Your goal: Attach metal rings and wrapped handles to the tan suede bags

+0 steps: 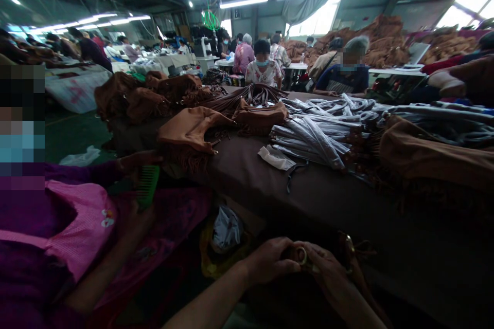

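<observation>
My left hand (272, 259) and my right hand (324, 262) meet low in the view, just off the table's near edge. Between their fingertips is a pale gold-coloured metal ring (301, 255); both hands are closed round it and the dark piece it is attached to. That piece lies in shadow, so its shape is hard to make out. Beside my right hand hangs a brown strap-like part with a shiny metal fitting (349, 247).
Brown fringed bags (193, 126) and plastic-wrapped straps (316, 139) lie on the dark-covered table (247, 164). At left, a co-worker in purple holds a green comb (147, 185). A yellow bag with grey plastic (227, 229) stands below the table edge. Other people sit across.
</observation>
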The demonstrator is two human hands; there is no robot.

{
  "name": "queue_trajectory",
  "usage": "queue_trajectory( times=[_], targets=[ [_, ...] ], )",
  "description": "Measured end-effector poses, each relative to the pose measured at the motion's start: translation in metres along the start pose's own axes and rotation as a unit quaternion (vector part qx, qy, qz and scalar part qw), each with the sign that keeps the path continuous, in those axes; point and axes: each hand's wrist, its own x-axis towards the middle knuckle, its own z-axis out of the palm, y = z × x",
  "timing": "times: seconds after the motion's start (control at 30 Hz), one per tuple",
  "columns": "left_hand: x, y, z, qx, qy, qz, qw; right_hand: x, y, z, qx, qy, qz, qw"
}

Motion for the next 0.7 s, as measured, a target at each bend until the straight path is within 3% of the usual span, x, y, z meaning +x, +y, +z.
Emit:
queue_trajectory(
  times=[0.2, 0.4, 0.53, 0.7],
  targets=[
    [-0.001, 0.002, -0.004, -0.03, -0.015, -0.005, 0.999, -0.008, -0.003, -0.013, -0.17, -0.076, -0.054, 0.981],
    [0.002, 0.003, -0.004, -0.031, -0.042, -0.046, 0.998, -0.019, -0.006, -0.016, -0.291, -0.062, -0.089, 0.951],
    [0.002, 0.005, -0.009, -0.033, -0.037, -0.044, 0.998, -0.021, 0.004, -0.01, -0.313, -0.011, -0.152, 0.938],
    [0.0, 0.01, -0.012, -0.088, -0.055, 0.012, 0.995, -0.012, 0.025, -0.005, -0.302, 0.128, -0.227, 0.917]
  ],
)
